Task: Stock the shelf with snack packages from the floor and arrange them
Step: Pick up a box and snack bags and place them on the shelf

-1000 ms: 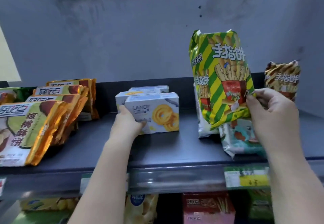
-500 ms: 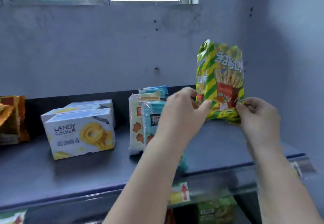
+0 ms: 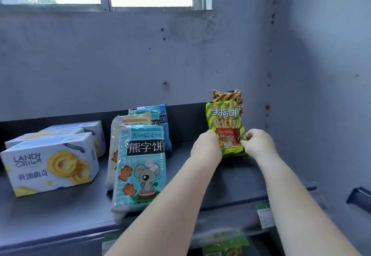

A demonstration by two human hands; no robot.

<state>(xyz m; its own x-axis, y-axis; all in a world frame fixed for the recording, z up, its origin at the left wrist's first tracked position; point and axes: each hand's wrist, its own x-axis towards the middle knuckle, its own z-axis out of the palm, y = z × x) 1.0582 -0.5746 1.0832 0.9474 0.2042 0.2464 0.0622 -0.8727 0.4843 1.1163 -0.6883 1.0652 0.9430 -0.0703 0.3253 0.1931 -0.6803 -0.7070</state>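
A green and yellow striped finger-biscuit bag (image 3: pixel 225 121) stands upright on the dark shelf (image 3: pixel 230 183) near the right wall. My left hand (image 3: pixel 206 145) grips its lower left edge. My right hand (image 3: pixel 257 143) pinches its lower right corner. Right behind it stands a brown striped bag (image 3: pixel 227 95) of the same kind, only its top showing. To the left, a teal koala biscuit bag (image 3: pixel 142 167) leans at the front of a row of similar bags (image 3: pixel 152 119).
White butter-cookie boxes (image 3: pixel 52 163) sit on the shelf's left part. The grey side wall (image 3: pixel 321 95) closes the shelf on the right. A price-tag rail (image 3: pixel 265 217) runs along the front edge, with more snack packs (image 3: pixel 224 245) on the shelf below.
The green bag has come down from mid-air and stands on the shelf in front of the brown bag. Both hands moved back with it. The view has turned right.
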